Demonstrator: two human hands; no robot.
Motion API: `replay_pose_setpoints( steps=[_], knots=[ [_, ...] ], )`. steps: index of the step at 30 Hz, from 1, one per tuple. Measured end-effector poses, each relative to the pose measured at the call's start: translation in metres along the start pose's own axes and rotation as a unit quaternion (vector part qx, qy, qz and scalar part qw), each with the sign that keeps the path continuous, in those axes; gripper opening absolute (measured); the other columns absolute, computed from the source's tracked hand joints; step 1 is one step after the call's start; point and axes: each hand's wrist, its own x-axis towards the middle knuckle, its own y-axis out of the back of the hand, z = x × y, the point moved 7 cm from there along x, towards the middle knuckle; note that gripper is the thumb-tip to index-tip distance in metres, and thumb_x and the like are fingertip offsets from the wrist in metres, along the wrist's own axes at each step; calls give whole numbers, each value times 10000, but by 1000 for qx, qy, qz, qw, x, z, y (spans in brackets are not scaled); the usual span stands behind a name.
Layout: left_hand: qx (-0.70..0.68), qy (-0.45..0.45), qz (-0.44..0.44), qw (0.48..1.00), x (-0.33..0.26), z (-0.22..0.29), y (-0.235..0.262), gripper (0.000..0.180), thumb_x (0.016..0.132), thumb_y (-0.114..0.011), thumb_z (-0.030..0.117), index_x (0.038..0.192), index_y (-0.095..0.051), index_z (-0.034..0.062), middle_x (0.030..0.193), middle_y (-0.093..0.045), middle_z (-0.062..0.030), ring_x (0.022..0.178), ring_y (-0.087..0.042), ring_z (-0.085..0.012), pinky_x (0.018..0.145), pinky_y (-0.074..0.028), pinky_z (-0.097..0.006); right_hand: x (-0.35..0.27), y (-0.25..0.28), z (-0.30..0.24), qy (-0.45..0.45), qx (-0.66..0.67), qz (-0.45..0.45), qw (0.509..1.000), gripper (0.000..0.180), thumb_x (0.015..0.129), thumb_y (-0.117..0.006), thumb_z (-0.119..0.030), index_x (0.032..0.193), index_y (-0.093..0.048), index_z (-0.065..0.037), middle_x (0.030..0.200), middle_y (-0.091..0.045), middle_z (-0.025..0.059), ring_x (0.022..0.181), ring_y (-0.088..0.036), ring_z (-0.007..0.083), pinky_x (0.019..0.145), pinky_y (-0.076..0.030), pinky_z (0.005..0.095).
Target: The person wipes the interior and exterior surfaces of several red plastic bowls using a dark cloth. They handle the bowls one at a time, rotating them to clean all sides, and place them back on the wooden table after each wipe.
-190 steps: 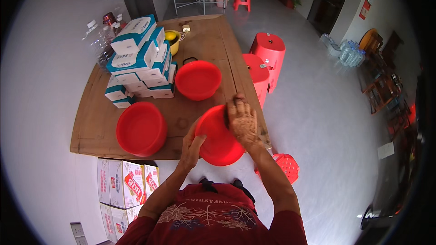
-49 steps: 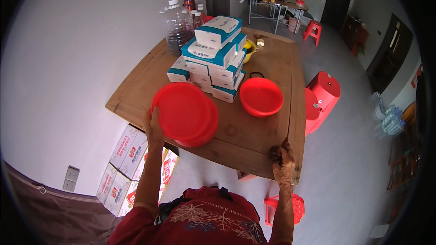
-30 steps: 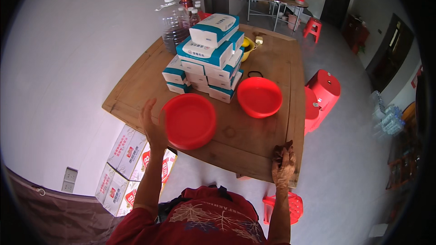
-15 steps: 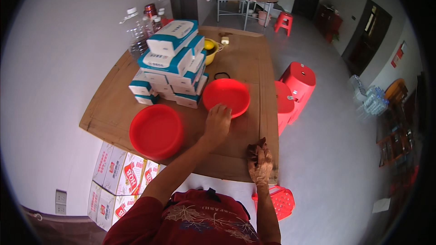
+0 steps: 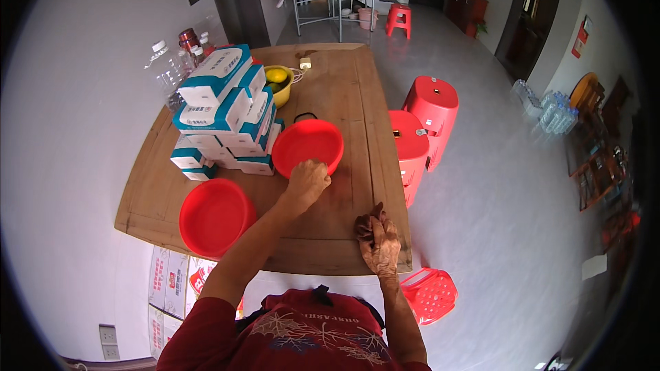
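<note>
Risk, judged from the present layout: the round red plastic basin (image 5: 308, 146) is sitting near the middle of the brown wooden worktop (image 5: 350, 96), right beside the leaning stack of white-and-teal cardboard boxes (image 5: 223, 113). If the basin is being pushed or tipped toward the left, its rim is likely to nudge the lowest boxes, and the tilted upper boxes could be sliding off. A pull on one point of the rim alone could also be tilting the light basin rather than moving it flat.

A second round red plastic basin (image 5: 215, 215) is lying close to the near edge of the worktop; the reaching forearm is passing just beside it, so an elbow sweep could be knocking it off the edge toward the cartons on the floor below.

Grip, left hand (image 5: 307, 180): fingers are curling down at the near rim of the first basin, touching it; whether they are actually closing round the rim I cannot tell.

Grip, right hand (image 5: 377, 237): resting on the worktop near its front right corner, fingers bunched, apparently clenching something dark; what it is cannot be made out.
</note>
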Motion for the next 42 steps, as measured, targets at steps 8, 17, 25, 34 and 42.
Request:
replay_pose_setpoints(
  steps=[8,17,25,34,42],
  knots=[
    [-24,-77,5,997,4,-7,-1,106,693,-626,103,678,-570,14,705,-590,-174,687,-609,-376,588,-510,-449,-1,-2,2,-14,26,-3,1000,494,678,-658,-174,1160,-580,-96,1013,-554,175,904,-566,371,739,-504,442],
    [-11,0,80,997,10,-12,32,75,723,-642,41,766,-580,35,793,-616,-149,718,-621,-363,601,-507,-448,-2,-2,2,-18,22,-7,1000,532,659,-642,-165,1183,-570,-111,1019,-541,170,896,-561,366,733,-507,448],
    [-190,-25,181,965,-7,29,108,148,818,-591,44,905,-474,20,782,-536,-191,694,-577,-392,582,-456,-444,-1,2,0,-8,46,22,999,522,691,-637,-146,1199,-520,-113,1012,-565,187,880,-577,388,727,-502,468],
    [-465,72,113,875,-94,77,115,62,909,-483,46,961,-454,27,807,-459,-92,717,-457,-173,667,-403,-289,-3,13,23,-135,367,81,917,394,754,-600,-82,1135,-503,-65,940,-605,178,863,-607,342,759,-497,344],
    [-618,168,47,767,-143,61,45,115,936,-444,80,1038,-474,36,951,-483,-19,879,-452,-96,808,-395,-228,-7,73,-118,152,116,85,978,500,636,-623,-53,1133,-570,-60,943,-524,132,844,-513,307,728,-447,400]
  ],
)
